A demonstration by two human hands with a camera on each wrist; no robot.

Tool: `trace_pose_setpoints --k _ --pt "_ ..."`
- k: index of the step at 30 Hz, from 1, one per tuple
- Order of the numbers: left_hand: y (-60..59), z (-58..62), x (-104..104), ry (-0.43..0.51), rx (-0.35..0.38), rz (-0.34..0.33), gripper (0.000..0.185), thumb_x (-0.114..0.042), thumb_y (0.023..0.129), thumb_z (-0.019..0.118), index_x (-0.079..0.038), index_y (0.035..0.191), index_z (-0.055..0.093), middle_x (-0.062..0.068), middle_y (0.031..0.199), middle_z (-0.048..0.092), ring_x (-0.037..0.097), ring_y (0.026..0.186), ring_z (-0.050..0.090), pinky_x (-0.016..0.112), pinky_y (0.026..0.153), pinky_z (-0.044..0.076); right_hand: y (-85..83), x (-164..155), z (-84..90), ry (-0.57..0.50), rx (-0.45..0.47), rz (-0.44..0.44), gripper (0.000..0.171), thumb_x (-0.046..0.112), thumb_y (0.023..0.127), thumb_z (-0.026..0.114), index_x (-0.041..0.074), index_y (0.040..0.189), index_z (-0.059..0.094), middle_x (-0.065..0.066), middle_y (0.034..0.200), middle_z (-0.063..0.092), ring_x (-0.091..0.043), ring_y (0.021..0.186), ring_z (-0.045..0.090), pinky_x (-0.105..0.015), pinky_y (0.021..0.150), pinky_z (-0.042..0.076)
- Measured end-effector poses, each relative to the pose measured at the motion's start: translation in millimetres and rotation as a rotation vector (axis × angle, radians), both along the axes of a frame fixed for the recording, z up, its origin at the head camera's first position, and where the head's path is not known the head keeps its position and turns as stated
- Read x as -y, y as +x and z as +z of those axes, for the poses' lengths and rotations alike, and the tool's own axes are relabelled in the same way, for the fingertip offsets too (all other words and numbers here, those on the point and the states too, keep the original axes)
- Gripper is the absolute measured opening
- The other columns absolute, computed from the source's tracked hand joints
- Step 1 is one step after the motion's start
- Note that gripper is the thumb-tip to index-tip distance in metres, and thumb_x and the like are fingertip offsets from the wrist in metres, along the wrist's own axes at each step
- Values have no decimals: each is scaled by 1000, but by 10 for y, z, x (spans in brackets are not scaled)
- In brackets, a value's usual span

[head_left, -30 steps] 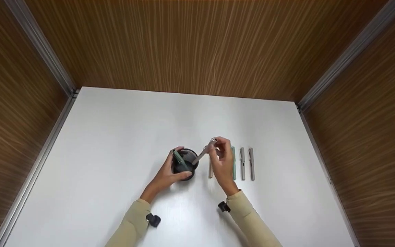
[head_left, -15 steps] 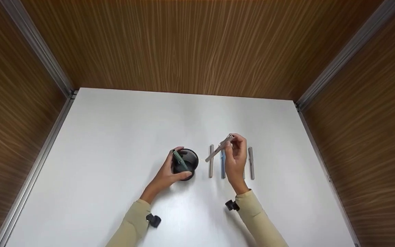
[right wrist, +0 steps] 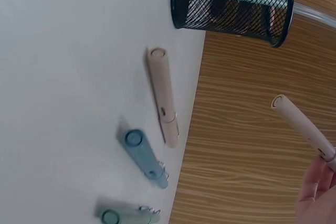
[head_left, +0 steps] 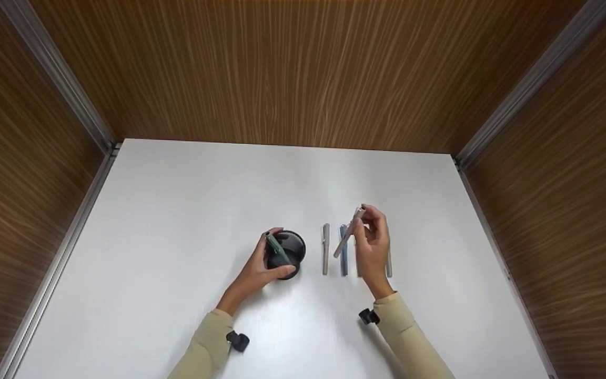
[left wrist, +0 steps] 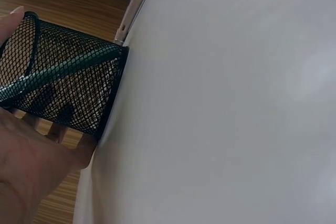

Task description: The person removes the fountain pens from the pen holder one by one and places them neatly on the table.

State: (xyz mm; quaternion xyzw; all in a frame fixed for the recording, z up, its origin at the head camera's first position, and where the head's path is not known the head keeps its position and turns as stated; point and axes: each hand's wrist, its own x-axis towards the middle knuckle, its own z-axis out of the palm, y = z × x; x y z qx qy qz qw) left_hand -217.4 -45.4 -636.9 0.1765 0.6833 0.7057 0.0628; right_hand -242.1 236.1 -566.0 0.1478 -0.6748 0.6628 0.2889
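My left hand point(head_left: 254, 271) grips a black mesh pen cup point(head_left: 291, 245) that stands on the white table. One green pen point(head_left: 279, 248) leans inside it; its slant shows through the mesh in the left wrist view. My right hand point(head_left: 374, 252) pinches a pale pinkish pen point(head_left: 349, 233) near its upper end, tilted in the air over the row of pens. Under and beside that hand lie a beige pen point(head_left: 325, 249) and a blue pen point(head_left: 344, 263). A light green pen point(right wrist: 126, 216) shows in the right wrist view; in the head view the hand mostly covers it.
At the right end of the row, part of a greyish pen point(head_left: 389, 267) shows past the right hand. Wood-grain panels point(head_left: 282, 73) enclose the white table point(head_left: 187, 200) at the back and both sides.
My right hand has moved right with the pinkish pen, from the cup's mouth to above the row, and the pen now points more steeply down. The left hand stays round the cup.
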Motion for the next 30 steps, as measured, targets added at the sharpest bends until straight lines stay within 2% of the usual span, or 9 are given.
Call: trace_pose_setpoints --k 5,9,16,19,26,30 --pt "18 -8 15 2 10 1 94 -22 93 88 -26 170 34 14 160 47 36 143 50 60 117 36 -29 -134 -73 21 47 -32 36 -11 108 58 -12 144 54 -24 122 61 -22 105 63 -25 87 56" --pt "9 -10 11 -5 10 4 94 -23 93 88 -26 170 35 13 160 47 35 142 51 60 116 36 -54 -215 -118 14 71 -56 37 -15 106 57 -15 143 54 -29 123 60 -21 106 62 -22 87 54" --pt "16 -23 -26 7 10 -3 93 -22 94 87 -26 170 34 13 161 47 36 142 51 58 115 37 59 -302 16 2 131 -52 33 -11 106 59 -19 138 55 -26 117 61 -19 104 62 -21 83 54" --pt "27 -32 -46 0 8 -17 93 -23 95 87 -26 171 33 12 162 46 36 144 50 57 115 37 98 -375 56 11 153 -64 32 -11 106 60 -20 136 57 -26 116 62 -17 102 62 -20 86 52" --pt "29 -5 -27 10 13 -11 94 -23 94 88 -27 170 34 13 162 46 39 144 49 58 116 35 -1 -584 -89 58 254 -113 33 -6 109 60 -12 141 58 -27 121 61 -19 105 60 -19 89 52" --pt "22 3 3 0 12 -10 94 -24 94 88 -28 170 33 15 161 47 39 145 49 58 116 35 63 -591 20 82 284 -120 33 -4 109 61 -12 140 60 -26 119 61 -19 103 59 -17 86 52"
